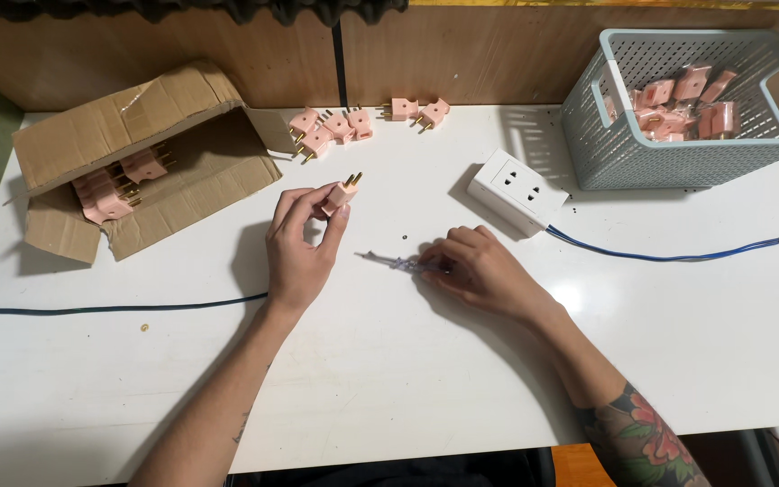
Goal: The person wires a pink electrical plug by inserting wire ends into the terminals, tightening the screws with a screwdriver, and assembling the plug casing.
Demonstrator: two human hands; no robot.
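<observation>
While the left hand (297,242) is pinching a pink two-pin plug (341,192) between thumb and fingertips, it is holding it just above the white tabletop (389,379) with the brass pins pointing up and away to the right. The right hand (478,268) is lying curled on the tabletop, fingers closing on a slim clear-handled screwdriver (396,262) whose long axis is running left, its tip aiming toward the left hand and sitting just below the plug. More pink plugs (335,126) are lying loose near the far edge. An open brown cardboard box (137,158) is sitting on the left, a grey plastic basket (678,99) on the right, and a white socket block (516,190) with a blue cord (678,256) is lying between.
</observation>
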